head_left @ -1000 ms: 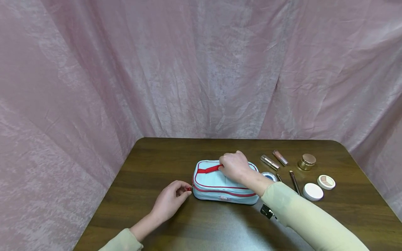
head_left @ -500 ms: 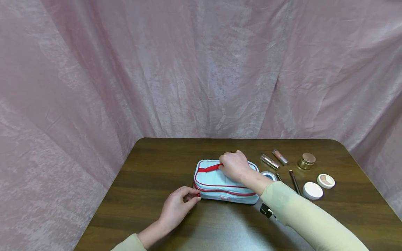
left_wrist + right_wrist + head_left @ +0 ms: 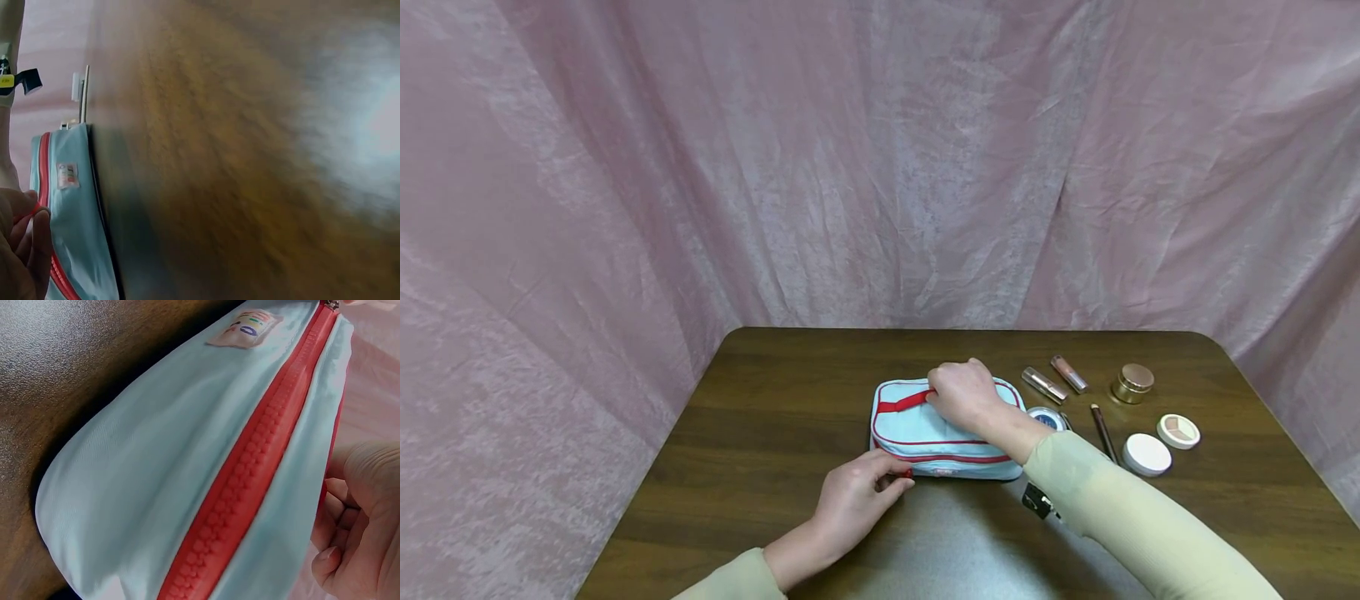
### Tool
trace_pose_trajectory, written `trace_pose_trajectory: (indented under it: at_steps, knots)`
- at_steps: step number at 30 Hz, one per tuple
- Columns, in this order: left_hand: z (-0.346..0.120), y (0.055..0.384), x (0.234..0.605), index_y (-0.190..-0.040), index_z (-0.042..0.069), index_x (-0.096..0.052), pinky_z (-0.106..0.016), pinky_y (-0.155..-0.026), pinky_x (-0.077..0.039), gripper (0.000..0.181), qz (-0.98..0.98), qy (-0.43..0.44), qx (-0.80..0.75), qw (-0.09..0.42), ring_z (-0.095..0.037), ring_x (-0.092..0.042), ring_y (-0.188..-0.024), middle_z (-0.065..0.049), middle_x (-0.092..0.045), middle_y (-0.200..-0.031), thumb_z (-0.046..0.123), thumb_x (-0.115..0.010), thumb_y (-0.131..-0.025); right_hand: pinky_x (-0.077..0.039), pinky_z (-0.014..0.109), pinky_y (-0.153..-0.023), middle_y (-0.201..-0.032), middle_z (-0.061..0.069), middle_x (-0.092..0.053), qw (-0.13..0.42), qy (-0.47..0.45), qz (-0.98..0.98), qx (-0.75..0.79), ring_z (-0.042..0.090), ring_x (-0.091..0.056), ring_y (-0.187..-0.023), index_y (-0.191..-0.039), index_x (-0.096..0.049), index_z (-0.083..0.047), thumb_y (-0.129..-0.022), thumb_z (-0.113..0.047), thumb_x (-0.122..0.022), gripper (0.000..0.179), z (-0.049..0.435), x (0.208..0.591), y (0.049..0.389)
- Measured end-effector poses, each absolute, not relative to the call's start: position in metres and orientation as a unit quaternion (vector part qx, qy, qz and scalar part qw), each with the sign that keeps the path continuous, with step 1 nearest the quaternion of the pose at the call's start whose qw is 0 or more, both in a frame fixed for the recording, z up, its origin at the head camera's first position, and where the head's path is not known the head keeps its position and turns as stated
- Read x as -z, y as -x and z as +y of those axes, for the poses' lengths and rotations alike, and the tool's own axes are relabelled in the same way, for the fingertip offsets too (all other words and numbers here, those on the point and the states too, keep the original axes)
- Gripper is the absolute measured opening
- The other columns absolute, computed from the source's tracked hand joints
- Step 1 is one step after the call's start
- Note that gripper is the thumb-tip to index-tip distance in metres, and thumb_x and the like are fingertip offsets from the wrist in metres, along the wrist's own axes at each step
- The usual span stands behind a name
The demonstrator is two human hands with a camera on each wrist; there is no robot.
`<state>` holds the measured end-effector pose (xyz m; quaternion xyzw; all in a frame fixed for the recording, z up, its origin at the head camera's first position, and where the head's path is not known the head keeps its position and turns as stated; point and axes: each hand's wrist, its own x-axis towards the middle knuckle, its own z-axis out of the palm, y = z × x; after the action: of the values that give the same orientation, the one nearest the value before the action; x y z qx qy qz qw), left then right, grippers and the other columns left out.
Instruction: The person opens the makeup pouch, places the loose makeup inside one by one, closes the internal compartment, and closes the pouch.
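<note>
A light blue cosmetic bag with red piping lies on the table in the head view. My left hand is at its front left, thumb and fingers pinching the red zipper pull. Over the bag's top, my right hand grips the red carry strap. In the right wrist view the red zipper runs along the bag's side with its teeth meshed, and the metal slider shows at the top edge. The bag's contents are hidden.
Right of the bag lie two lip gloss tubes, a gold-lidded jar, a dark-handled brush, a white round container and a three-colour palette. A round blue-centred case is partly behind the right forearm.
My left hand has moved right from the bag's left end along its front, drawing the zipper pull. The bag has shifted slightly right. My right hand keeps its grip on the strap.
</note>
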<state>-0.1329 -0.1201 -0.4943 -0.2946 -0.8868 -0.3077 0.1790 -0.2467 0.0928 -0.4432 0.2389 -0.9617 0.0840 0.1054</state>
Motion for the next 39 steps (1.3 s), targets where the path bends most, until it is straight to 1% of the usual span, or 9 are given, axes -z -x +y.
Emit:
trace_pose_trajectory:
  at_steps: [11, 16, 21, 24, 27, 30, 33, 35, 39]
  knots:
    - [-0.093, 0.135, 0.494, -0.102, 0.025, -0.080, -0.011, -0.060, -0.044, 0.017, -0.875, 0.351, 0.260, 0.209, 0.007, -0.056, -0.072, 0.019, -0.070, -0.092, 0.022, -0.085, -0.086, -0.046, 0.045, -0.060, -0.061, -0.003, -0.060, 0.107, -0.236, -0.962, -0.090, 0.023, -0.061, -0.060, -0.061, -0.059, -0.020, -0.085, -0.016, -0.077, 0.030, 0.094, 0.443, 0.247]
    - [-0.077, 0.137, 0.492, -0.099, 0.025, -0.080, -0.013, -0.065, -0.049, 0.013, -0.873, 0.369, 0.250, 0.199, 0.006, -0.063, -0.081, 0.018, -0.070, -0.091, 0.024, -0.084, -0.087, -0.046, 0.045, -0.058, -0.059, -0.004, -0.057, 0.110, -0.234, -0.961, -0.101, 0.023, -0.058, -0.056, -0.059, -0.057, -0.020, -0.084, -0.014, -0.077, 0.032, 0.095, 0.443, 0.247]
    - [-0.065, 0.138, 0.491, -0.100, 0.025, -0.080, -0.012, -0.069, -0.049, 0.010, -0.875, 0.381, 0.237, 0.180, 0.006, -0.065, -0.085, 0.018, -0.070, -0.093, 0.027, -0.081, -0.090, -0.044, 0.043, -0.059, -0.058, -0.006, -0.055, 0.098, -0.236, -0.962, -0.100, 0.018, -0.054, -0.054, -0.060, -0.057, -0.021, -0.085, -0.016, -0.077, 0.032, 0.096, 0.443, 0.249]
    - [-0.064, 0.139, 0.492, -0.101, 0.025, -0.080, -0.011, -0.069, -0.049, 0.011, -0.879, 0.377, 0.234, 0.177, 0.008, -0.065, -0.086, 0.019, -0.070, -0.094, 0.027, -0.081, -0.090, -0.041, 0.040, -0.062, -0.062, -0.007, -0.058, 0.088, -0.242, -0.961, -0.102, 0.015, -0.053, -0.057, -0.065, -0.062, -0.021, -0.087, -0.018, -0.077, 0.026, 0.098, 0.444, 0.249]
    - [-0.067, 0.138, 0.493, -0.102, 0.026, -0.080, -0.013, -0.069, -0.050, 0.012, -0.884, 0.371, 0.231, 0.169, 0.008, -0.065, -0.089, 0.020, -0.070, -0.095, 0.028, -0.081, -0.090, -0.040, 0.038, -0.066, -0.069, -0.007, -0.063, 0.084, -0.245, -0.960, -0.109, 0.014, -0.058, -0.063, -0.073, -0.070, -0.020, -0.087, -0.021, -0.077, 0.016, 0.099, 0.443, 0.249]
    - [-0.074, 0.136, 0.493, -0.112, 0.028, -0.078, -0.015, -0.070, -0.051, 0.021, -0.890, 0.366, 0.221, 0.155, 0.009, -0.064, -0.097, 0.021, -0.071, -0.103, 0.030, -0.080, -0.091, -0.040, 0.038, -0.068, -0.077, -0.005, -0.068, 0.093, -0.247, -0.957, -0.118, 0.015, -0.063, -0.071, -0.082, -0.075, -0.019, -0.087, -0.022, -0.078, 0.007, 0.100, 0.442, 0.248]
    - [-0.082, 0.133, 0.491, -0.120, 0.030, -0.076, -0.017, -0.069, -0.053, 0.030, -0.893, 0.365, 0.215, 0.151, 0.009, -0.064, -0.102, 0.021, -0.072, -0.111, 0.031, -0.080, -0.091, -0.040, 0.039, -0.070, -0.081, -0.004, -0.070, 0.099, -0.248, -0.956, -0.124, 0.016, -0.066, -0.075, -0.086, -0.077, -0.017, -0.087, -0.023, -0.078, 0.006, 0.102, 0.440, 0.247]
    - [-0.089, 0.131, 0.488, -0.120, 0.029, -0.076, -0.017, -0.067, -0.053, 0.031, -0.890, 0.367, 0.219, 0.160, 0.008, -0.065, -0.097, 0.020, -0.072, -0.112, 0.031, -0.081, -0.090, -0.040, 0.039, -0.071, -0.082, -0.003, -0.070, 0.100, -0.250, -0.955, -0.126, 0.017, -0.066, -0.076, -0.088, -0.077, -0.017, -0.087, -0.025, -0.078, 0.008, 0.103, 0.440, 0.246]
    - [-0.103, 0.138, 0.478, -0.112, 0.028, -0.078, -0.019, -0.067, -0.052, 0.024, -0.882, 0.365, 0.236, 0.185, 0.002, -0.065, -0.088, 0.018, -0.072, -0.106, 0.027, -0.082, -0.089, -0.041, 0.041, -0.073, -0.087, -0.002, -0.072, 0.100, -0.254, -0.954, -0.125, 0.018, -0.068, -0.080, -0.094, -0.078, -0.016, -0.088, -0.027, -0.078, 0.012, 0.107, 0.438, 0.244]
